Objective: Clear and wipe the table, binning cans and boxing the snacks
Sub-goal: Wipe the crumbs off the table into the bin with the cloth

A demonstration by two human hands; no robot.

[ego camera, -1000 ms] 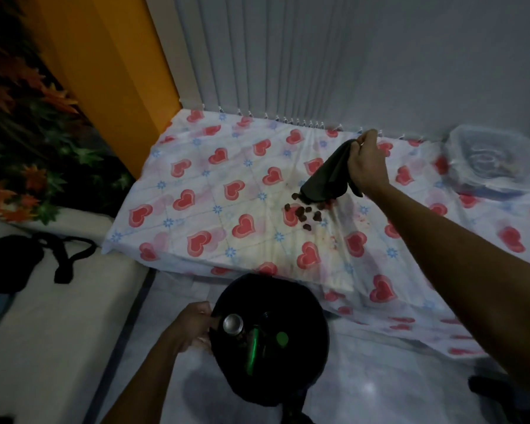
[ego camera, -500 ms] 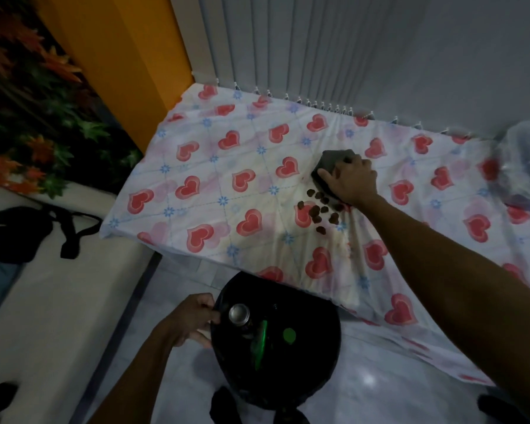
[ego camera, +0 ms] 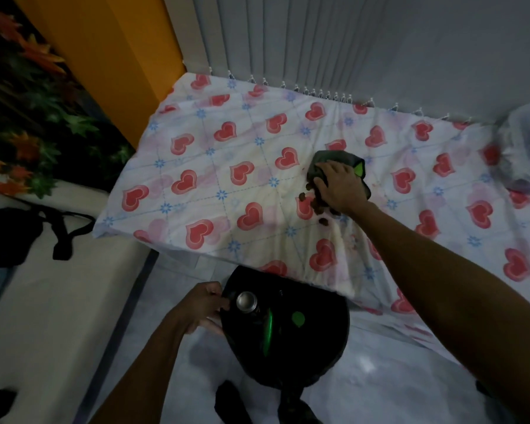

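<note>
My right hand presses a dark cloth with a green patch flat on the table, which is covered by a heart-print tablecloth. Several small brown crumbs lie on the cloth just in front of that hand. Below the table's near edge my left hand grips the rim of a black bin bag. A silver can stands inside the bag by my fingers, next to green-marked items.
A clear plastic box sits at the table's right end. Vertical blinds hang behind the table. On the left run an orange pillar and a white bench with a black bag. The floor below is pale tile.
My right hand came down from holding the cloth up in the air and now presses it on the table behind the crumbs. My left hand stays on the bin bag.
</note>
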